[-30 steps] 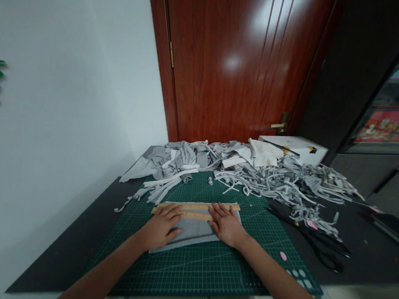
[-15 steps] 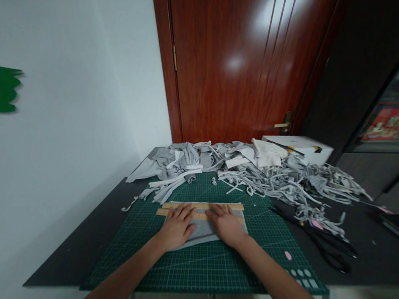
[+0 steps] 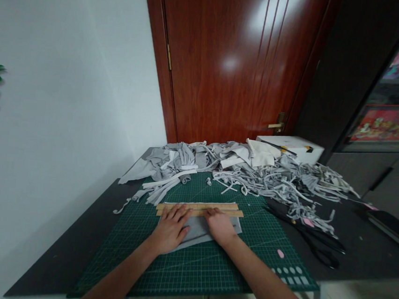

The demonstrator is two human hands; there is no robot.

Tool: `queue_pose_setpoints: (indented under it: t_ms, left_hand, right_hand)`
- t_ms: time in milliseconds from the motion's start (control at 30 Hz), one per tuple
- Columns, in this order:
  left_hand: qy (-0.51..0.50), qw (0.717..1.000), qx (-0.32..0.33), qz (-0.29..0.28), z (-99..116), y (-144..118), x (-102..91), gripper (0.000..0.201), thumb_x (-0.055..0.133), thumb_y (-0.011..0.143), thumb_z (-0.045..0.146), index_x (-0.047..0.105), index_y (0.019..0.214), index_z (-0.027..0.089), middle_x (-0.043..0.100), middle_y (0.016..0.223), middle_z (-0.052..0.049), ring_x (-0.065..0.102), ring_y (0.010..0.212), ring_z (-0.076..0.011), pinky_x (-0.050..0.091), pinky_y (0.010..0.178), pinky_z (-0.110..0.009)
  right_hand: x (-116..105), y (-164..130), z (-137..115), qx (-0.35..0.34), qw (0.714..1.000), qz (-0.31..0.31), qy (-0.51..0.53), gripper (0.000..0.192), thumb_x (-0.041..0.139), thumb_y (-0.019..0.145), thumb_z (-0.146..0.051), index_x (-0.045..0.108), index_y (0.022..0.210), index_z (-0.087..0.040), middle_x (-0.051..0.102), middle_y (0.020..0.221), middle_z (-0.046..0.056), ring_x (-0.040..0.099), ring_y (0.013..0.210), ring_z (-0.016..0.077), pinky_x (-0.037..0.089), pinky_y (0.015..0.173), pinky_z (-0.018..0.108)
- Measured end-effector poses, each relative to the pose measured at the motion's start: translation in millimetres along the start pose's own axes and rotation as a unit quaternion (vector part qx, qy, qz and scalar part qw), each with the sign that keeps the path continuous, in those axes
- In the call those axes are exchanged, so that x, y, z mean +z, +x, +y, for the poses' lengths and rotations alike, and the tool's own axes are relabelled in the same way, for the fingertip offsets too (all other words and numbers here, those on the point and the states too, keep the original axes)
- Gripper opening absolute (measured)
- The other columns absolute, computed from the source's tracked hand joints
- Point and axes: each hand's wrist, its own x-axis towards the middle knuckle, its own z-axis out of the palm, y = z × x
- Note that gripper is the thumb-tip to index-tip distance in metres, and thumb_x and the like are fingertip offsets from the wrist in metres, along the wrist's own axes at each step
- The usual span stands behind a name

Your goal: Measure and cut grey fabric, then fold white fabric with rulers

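A folded piece of grey cloth (image 3: 197, 228) lies on a green cutting mat (image 3: 169, 273). Across its far part rest two wooden rulers side by side, the far ruler (image 3: 211, 206) and the near ruler (image 3: 236, 213). My left hand (image 3: 168, 229) lies flat with fingers spread, pressing over both rulers near their left ends. Right of it, my right hand (image 3: 221, 226) has its fingers curled in at the near ruler, with the palm over the cloth. Its fingertips are partly hidden.
Heaped grey and white cloth scraps and strips (image 3: 270, 180) line the back. Black scissors (image 3: 312, 240) lie at the right, partly on the mat. A white box (image 3: 305, 152) stands behind the heap. A small pink piece (image 3: 280, 253) sits on the mat. A wall borders the left.
My right hand has gone from flat, stretched fingers to curled ones. The near ruler has slid right and closer to the far one. The view has shifted slightly; my left hand stays flat.
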Motion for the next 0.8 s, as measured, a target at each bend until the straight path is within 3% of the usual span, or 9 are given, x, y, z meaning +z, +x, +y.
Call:
queue_pose_setpoints:
  t_ms: [200,700,800]
  left_hand:
    - [-0.002,1.0,0.004,-0.01,1,1,-3.5,0.05,0.039,0.094,0.039,0.037,0.142,0.026,0.037,0.147,-0.007,0.027,0.136,-0.0306,0.027,0.106,-0.055]
    - [0.011,1.0,-0.025,-0.007,14,8,-9.8,0.059,0.039,0.091,0.054,0.038,0.141,0.024,0.042,0.141,-0.01,0.034,0.126,-0.0329,0.027,0.102,-0.05]
    - [0.009,1.0,-0.021,-0.014,13,8,-10.5,0.059,0.039,0.09,0.055,0.04,0.14,0.023,0.042,0.14,-0.011,0.034,0.125,-0.034,0.027,0.101,-0.051]
  right_hand:
    - [4,-2,-4,0.039,0.999,0.013,-0.011,0.029,0.041,0.089,-0.011,0.068,0.101,-0.011,0.062,0.109,0.017,0.052,0.107,0.0281,0.046,0.082,0.034]
    - [10,-5,-4,0.041,0.997,0.016,0.058,0.033,0.04,0.086,-0.009,0.068,0.104,-0.011,0.061,0.112,0.014,0.051,0.104,0.0235,0.037,0.093,0.031]
    - [13,1,-7,0.032,0.996,0.023,0.086,0.034,0.039,0.089,-0.013,0.068,0.108,-0.016,0.061,0.114,0.01,0.052,0.103,0.0199,0.036,0.093,0.027]
